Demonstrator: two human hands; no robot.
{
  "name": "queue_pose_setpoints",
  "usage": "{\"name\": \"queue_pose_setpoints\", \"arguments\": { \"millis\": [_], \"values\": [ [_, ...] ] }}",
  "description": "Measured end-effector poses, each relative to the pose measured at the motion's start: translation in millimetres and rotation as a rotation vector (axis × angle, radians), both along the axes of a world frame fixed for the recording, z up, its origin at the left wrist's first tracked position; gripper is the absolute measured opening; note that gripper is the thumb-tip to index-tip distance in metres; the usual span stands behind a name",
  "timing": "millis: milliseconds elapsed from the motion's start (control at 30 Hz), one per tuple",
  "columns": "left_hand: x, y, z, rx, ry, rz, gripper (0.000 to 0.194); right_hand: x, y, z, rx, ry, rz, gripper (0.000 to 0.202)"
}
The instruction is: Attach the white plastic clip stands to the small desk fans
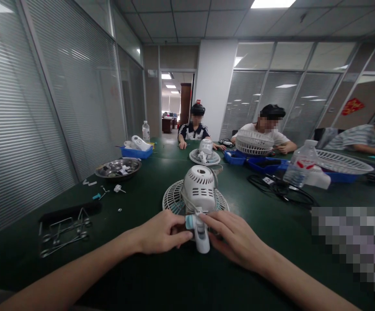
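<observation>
A white fan head (200,188) lies grille-down on the green table in front of me, its vented motor cover facing up. Its round wire grille (171,199) shows on both sides of the cover. A white neck bracket (203,245) juts from the head toward me. My left hand (159,231) is closed, thumb and fingers pinching a light blue knob (190,222) at the bracket's left side. From the right, my right hand (235,237) grips the bracket, index finger across its top. A cord loops beside the motor cover.
A metal bowl (119,169) of small parts and a blue tray (137,151) stand at left. Nearer lies a black-and-wire stand (67,224). Another fan head (205,152) is ahead. Black cables (282,192) and a plastic bottle (300,164) are at right. Several people sit around the table.
</observation>
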State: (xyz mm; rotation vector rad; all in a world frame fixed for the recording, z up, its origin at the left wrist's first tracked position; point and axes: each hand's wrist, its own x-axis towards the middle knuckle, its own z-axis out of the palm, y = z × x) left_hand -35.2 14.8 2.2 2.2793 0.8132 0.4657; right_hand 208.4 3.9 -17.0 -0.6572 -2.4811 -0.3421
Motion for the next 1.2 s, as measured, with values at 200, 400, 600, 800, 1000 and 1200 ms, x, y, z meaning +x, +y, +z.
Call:
{"name": "queue_pose_setpoints", "arguments": {
  "millis": [200,400,600,800,1000,1200],
  "values": [
    [-4.4,1.7,7.4,0.118,-0.109,0.270,0.031,2.9,1.6,-1.6,-0.056,0.013,0.002,0.047],
    [-0.7,-0.8,2.5,0.059,-0.109,0.130,0.031,4.3,1.6,-2.8,-0.064,0.009,0.007,0.047],
    [-0.4,2.5,-4.9,-0.346,-0.139,-0.025,0.036,6.6,1.8,-2.4,-0.076,-0.003,0.008,0.043],
    [-0.4,4.2,-7.7,-0.210,-0.206,0.076,0.030,5.7,1.2,-0.7,-0.217,0.062,-0.002,0.044],
    [2.9,2.9,-8.3,-0.166,-0.271,0.161,0.026,4.5,-1.9,5.7,-0.257,0.081,0.024,0.041],
    [7.6,-3.3,-6.9,-0.072,-0.233,0.237,0.030,5.1,-2.6,5.7,-0.266,0.065,0.037,0.041]
  ]
}}
